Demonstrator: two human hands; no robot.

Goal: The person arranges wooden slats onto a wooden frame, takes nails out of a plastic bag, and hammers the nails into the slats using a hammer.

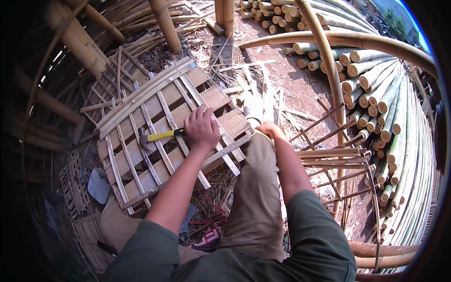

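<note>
My left hand (203, 128) is closed around the black grip of a hammer (160, 136) with a yellow handle. The hammer's metal head (145, 140) points left, over a bamboo slat. Under it, a frame of crossed bamboo slats (162, 109) lies across a wooden pallet-like bench (230, 123) with gaps between its boards. My right hand (271, 130) is lowered beside my knee (258, 148), near a pale, round-rimmed object (253, 120) that I cannot make out. Its fingertips are hidden, so whether it holds anything does not show.
Stacked bamboo poles (399, 131) fill the right side. A lattice of thin sticks (333, 160) stands at my right. Bamboo posts (165, 26) rise beyond the bench. Bamboo scraps (263, 82) litter the ground, and another slatted panel (74, 183) lies at the left.
</note>
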